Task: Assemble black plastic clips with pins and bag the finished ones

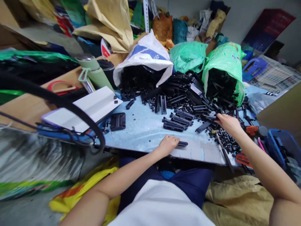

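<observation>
My left hand point(167, 145) rests near the front edge of the pale blue table point(143, 128), its fingers closed on a small black plastic piece point(182, 143). My right hand point(227, 123) reaches into the heap of small black parts point(225, 139) at the right, fingers pinched on a black part I cannot make out clearly. A row of long black plastic strips point(175, 122) lies between my hands. Further back, more black strips point(178, 91) spill from a white bag point(145, 58) and a green bag point(224, 67).
A white board point(87, 108) and a black hinged block point(118, 121) lie at the left, behind a thick black cable point(70, 106). A green bottle point(94, 70) stands behind them. An orange-handled tool point(252, 129) and a blue case point(279, 146) sit at the right edge.
</observation>
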Tool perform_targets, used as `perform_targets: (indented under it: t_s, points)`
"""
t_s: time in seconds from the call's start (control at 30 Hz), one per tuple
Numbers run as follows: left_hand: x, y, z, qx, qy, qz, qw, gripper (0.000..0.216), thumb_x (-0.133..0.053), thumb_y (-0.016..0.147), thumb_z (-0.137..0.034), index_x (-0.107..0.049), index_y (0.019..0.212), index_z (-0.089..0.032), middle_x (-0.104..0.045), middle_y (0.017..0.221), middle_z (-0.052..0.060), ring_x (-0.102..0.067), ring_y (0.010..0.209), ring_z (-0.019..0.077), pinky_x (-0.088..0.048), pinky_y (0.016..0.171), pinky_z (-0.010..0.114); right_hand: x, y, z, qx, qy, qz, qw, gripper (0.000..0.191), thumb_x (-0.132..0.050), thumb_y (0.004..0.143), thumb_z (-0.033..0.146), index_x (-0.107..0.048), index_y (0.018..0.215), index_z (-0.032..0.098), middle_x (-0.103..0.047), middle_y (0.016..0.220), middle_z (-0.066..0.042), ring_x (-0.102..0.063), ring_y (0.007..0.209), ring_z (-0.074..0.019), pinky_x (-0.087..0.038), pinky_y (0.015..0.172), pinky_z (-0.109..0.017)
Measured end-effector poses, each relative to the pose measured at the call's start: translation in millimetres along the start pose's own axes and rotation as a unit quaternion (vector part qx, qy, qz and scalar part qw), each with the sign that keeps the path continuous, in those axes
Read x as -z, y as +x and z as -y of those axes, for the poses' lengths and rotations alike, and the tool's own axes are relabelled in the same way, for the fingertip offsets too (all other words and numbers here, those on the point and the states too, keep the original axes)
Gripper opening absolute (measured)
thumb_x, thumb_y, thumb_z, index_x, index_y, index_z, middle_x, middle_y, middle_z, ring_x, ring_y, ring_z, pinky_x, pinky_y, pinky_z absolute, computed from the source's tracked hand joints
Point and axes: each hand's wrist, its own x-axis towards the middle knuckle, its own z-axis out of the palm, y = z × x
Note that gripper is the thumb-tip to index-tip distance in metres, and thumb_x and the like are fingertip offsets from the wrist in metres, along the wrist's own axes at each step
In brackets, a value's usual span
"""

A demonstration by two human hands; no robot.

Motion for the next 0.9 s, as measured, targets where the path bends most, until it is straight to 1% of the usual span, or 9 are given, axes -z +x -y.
perform_targets:
  t_s: [0.1,0.17,0.23,0.37,0.43,0.53,0.6,0.77,0.9]
  points:
    - [2,-3,0,0.031,-0.033,0.026,0.999,0.028,-0.048,0.087,-0.021,-0.052,0.113,-0.013,-0.062,0.094,0.011,-0.057,0.09,0.0226,-0.041,0.071,0.032,-10,-30,44,0.111,0.098,0.036,0.988,0.024,-0.045,0.089,0.038,-0.055,0.097,0.018,-0.065,0.091,-0.008,-0.062,0.077,-0.0202,-0.038,0.057,-0.024]
    - [2,-1,-1,0.02,-0.069,0.036,0.997,0.034,-0.048,0.087,-0.027,-0.048,0.119,-0.013,-0.061,0.101,0.012,-0.055,0.096,0.0228,-0.042,0.076,0.032,-23,-47,71,0.209,0.149,0.072,0.964,0.02,-0.049,0.088,0.038,-0.056,0.092,0.019,-0.065,0.088,-0.006,-0.061,0.079,-0.018,-0.036,0.06,-0.023]
    - [2,3,-2,0.002,-0.1,0.044,0.994,0.034,-0.044,0.089,-0.028,-0.046,0.12,-0.014,-0.06,0.104,0.011,-0.053,0.1,0.0218,-0.041,0.082,0.032,-38,-57,93,0.259,0.174,0.1,0.945,0.021,-0.049,0.088,0.037,-0.056,0.092,0.018,-0.065,0.087,-0.006,-0.061,0.08,-0.0174,-0.034,0.06,-0.023]
    - [4,13,-6,-0.016,-0.119,0.053,0.991,0.031,-0.038,0.09,-0.028,-0.048,0.117,-0.016,-0.059,0.106,0.009,-0.052,0.103,0.0211,-0.04,0.087,0.034,-63,-63,115,0.245,0.22,0.105,0.938,0.027,-0.044,0.091,0.039,-0.057,0.095,0.016,-0.063,0.088,-0.007,-0.06,0.079,-0.0166,-0.032,0.059,-0.024]
    - [6,15,-9,-0.016,-0.121,0.056,0.991,0.033,-0.041,0.088,-0.035,-0.049,0.114,-0.017,-0.058,0.106,0.009,-0.052,0.103,0.0231,-0.04,0.086,0.037,-69,-63,119,0.234,0.237,0.092,0.938,0.028,-0.043,0.091,0.04,-0.057,0.094,0.016,-0.063,0.087,-0.007,-0.06,0.079,-0.0162,-0.03,0.058,-0.024]
    - [8,13,-11,-0.017,-0.133,0.057,0.989,0.052,-0.053,0.076,-0.056,-0.05,0.108,-0.015,-0.058,0.103,0.011,-0.053,0.099,0.0275,-0.042,0.084,0.041,-72,-65,122,0.218,0.23,0.056,0.947,0.031,-0.041,0.091,0.042,-0.058,0.094,0.017,-0.063,0.086,-0.007,-0.059,0.079,-0.0168,-0.028,0.056,-0.025]
    - [6,10,-10,-0.017,-0.142,0.043,0.989,0.062,-0.059,0.068,-0.062,-0.049,0.106,-0.014,-0.059,0.101,0.011,-0.055,0.095,0.0279,-0.043,0.082,0.04,-70,-68,125,0.209,0.218,0.023,0.953,0.033,-0.039,0.091,0.044,-0.059,0.093,0.017,-0.063,0.085,-0.007,-0.058,0.078,-0.0172,-0.026,0.056,-0.026]
    - [-5,3,-8,-0.028,-0.155,-0.021,0.987,0.041,-0.055,0.077,-0.051,-0.051,0.098,-0.016,-0.061,0.092,0.008,-0.059,0.085,0.022,-0.045,0.073,0.032,-58,-69,129,0.199,0.184,-0.031,0.962,0.031,-0.037,0.093,0.039,-0.059,0.094,0.018,-0.062,0.083,-0.008,-0.055,0.077,-0.0176,-0.025,0.059,-0.028]
    - [-10,0,-6,-0.031,-0.154,-0.054,0.986,0.041,-0.051,0.079,-0.055,-0.052,0.094,-0.017,-0.061,0.088,0.006,-0.059,0.083,0.0202,-0.045,0.07,0.029,-56,-66,129,0.222,0.171,-0.033,0.959,0.031,-0.037,0.093,0.038,-0.06,0.095,0.018,-0.063,0.082,-0.008,-0.054,0.076,-0.0172,-0.027,0.06,-0.028]
